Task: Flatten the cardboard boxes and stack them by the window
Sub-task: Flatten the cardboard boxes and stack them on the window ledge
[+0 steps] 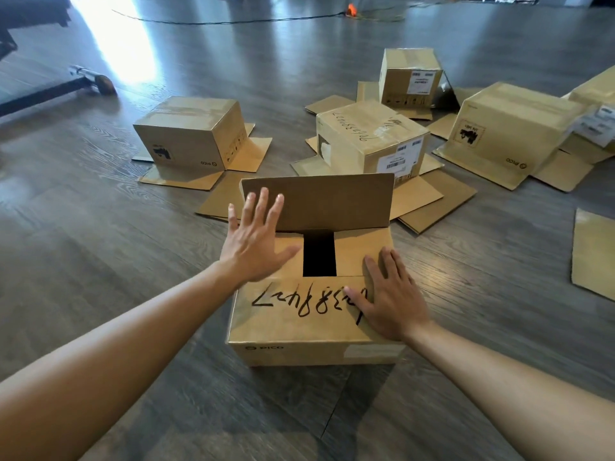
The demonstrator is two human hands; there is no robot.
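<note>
You are pressing your right hand (392, 297), fingers flat, on the near box (312, 321) on the floor (100, 261); your left hand (254, 241) is hovering, released, by its raised flap (319, 201). Four other boxes (193, 131) are standing unflattened; nothing is stacked yet.

Under you runs a grey wood-plank floor (100, 261), glare-washed at far left. Directly on it: the near cardboard box (299, 327) with marker scrawl on top, and behind it four upturned boxes with flaps splayed flat on the planks, namely a left PICO box (189, 134), a middle labelled box (366, 134), a small rear box (411, 78) and a right PICO box (509, 128). You also have a loose cardboard sheet (594, 254) at right edge, a black cable (233, 20) far back and a caster wheel (104, 84) at left.
</note>
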